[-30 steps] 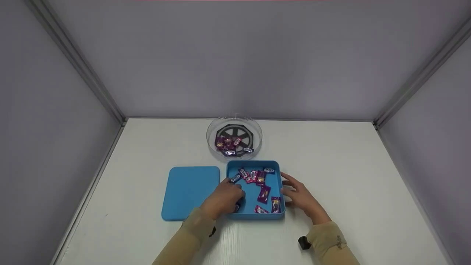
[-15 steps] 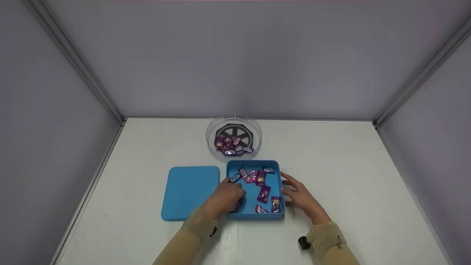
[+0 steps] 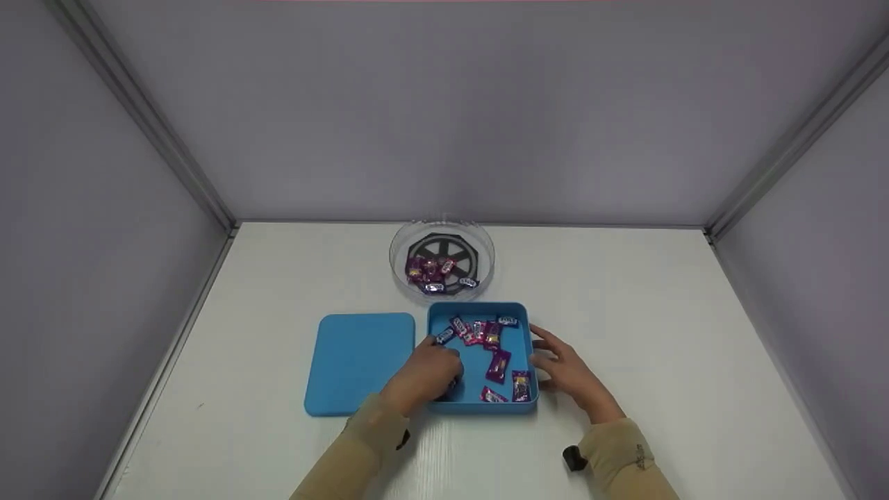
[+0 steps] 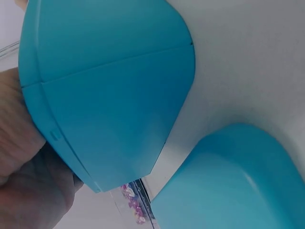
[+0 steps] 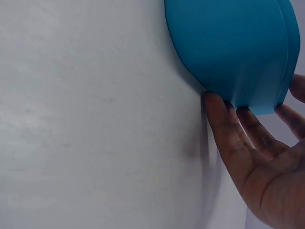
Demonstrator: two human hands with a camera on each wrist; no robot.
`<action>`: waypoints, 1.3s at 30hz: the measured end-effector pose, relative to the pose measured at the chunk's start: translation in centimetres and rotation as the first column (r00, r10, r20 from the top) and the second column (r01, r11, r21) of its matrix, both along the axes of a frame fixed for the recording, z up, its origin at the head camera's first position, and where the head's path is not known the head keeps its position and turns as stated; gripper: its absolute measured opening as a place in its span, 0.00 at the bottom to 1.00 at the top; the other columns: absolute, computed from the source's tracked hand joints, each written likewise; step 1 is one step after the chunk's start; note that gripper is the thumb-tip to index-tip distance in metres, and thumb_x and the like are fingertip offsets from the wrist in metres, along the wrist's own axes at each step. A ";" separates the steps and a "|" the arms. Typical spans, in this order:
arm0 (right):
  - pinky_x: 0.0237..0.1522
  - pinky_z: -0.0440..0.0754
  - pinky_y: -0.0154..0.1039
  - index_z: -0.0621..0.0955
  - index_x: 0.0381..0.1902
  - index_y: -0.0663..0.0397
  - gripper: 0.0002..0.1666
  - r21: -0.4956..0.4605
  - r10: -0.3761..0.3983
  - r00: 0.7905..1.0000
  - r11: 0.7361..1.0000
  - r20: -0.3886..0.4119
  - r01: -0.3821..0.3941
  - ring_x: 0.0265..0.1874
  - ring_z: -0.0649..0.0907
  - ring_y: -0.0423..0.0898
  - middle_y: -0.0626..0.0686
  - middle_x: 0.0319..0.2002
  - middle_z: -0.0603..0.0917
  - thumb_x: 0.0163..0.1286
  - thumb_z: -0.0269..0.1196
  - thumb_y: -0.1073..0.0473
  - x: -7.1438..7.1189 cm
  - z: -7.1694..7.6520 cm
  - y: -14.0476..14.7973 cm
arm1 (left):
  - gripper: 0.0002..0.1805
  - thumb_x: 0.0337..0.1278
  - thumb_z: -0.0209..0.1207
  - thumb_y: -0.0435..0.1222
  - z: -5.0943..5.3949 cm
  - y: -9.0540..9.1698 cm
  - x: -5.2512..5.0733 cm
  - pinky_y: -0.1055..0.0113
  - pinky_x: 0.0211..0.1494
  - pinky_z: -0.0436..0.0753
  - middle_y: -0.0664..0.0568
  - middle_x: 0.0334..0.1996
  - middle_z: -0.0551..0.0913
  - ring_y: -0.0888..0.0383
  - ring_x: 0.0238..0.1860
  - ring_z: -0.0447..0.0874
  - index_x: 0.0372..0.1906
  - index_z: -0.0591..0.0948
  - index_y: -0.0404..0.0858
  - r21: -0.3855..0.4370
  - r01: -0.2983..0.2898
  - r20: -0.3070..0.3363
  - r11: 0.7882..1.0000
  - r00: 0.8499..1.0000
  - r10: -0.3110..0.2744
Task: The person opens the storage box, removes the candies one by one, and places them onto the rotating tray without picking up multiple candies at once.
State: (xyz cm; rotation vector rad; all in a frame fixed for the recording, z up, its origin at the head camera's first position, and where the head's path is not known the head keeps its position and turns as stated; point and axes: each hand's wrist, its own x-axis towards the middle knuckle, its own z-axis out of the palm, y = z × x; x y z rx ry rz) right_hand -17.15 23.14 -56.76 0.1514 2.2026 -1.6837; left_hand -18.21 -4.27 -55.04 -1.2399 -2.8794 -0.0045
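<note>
A blue box [image 3: 482, 409] holds several candies in purple, pink and dark blue wrappers [image 3: 498, 366]. My left hand [image 3: 425, 371] reaches over its left wall with bent fingers pointing down inside; a dark wrapper shows beside them, and the fingertips are hidden. In the left wrist view the box wall [image 4: 105, 109] hides what that hand [image 4: 28, 157] touches. My right hand [image 3: 573, 371] rests its spread fingertips against the right wall, as the right wrist view also shows, with the hand [image 5: 267, 167] below the box [image 5: 233, 52].
The flat blue lid [image 3: 358, 364] lies left of the box. Behind the box stands a clear round bowl [image 3: 484, 253] with several candies [image 3: 430, 271] over a dark wheel-like pattern. Grey walls [image 3: 444, 118] border the white table [image 3: 229, 361] at the back and sides.
The dark wrapper beside my left fingers has shifted slightly up and right, and more of it is covered. My right hand, the other candies, the lid and the bowl have stayed in place.
</note>
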 end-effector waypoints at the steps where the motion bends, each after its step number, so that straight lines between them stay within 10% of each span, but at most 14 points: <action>1: 0.46 0.81 0.58 0.63 0.75 0.41 0.36 0.002 -0.001 1.000 1.000 0.000 0.001 0.62 0.72 0.65 0.61 0.68 0.66 0.72 0.57 0.62 0.0 0.0 0.0 | 0.12 0.54 0.64 0.31 0.0 0.0 0.0 0.58 0.42 0.71 0.62 0.24 0.81 0.62 0.26 0.78 0.25 0.89 0.53 0.002 -0.002 0.003 1.000 1.000 0.002; 22: 0.45 0.82 0.57 0.62 0.75 0.42 0.36 -0.003 0.010 1.000 1.000 -0.008 -0.010 0.61 0.72 0.66 0.63 0.67 0.66 0.72 0.57 0.62 0.0 0.0 0.1 | 0.12 0.53 0.62 0.27 0.6 -0.2 0.0 0.60 0.42 0.75 0.60 0.19 0.81 0.62 0.21 0.63 0.19 0.84 0.45 0.150 -0.023 0.062 0.988 0.998 0.014; 39: 0.44 0.82 0.57 0.63 0.75 0.41 0.36 -0.003 0.004 1.000 1.000 -0.011 -0.004 0.60 0.74 0.64 0.61 0.67 0.67 0.73 0.58 0.61 0.0 -0.2 0.1 | 0.05 0.62 0.64 0.33 0.5 -0.6 0.0 0.64 0.43 0.82 0.56 0.31 0.87 0.61 0.33 0.84 0.37 0.89 0.42 0.309 -0.064 0.124 0.949 0.992 0.026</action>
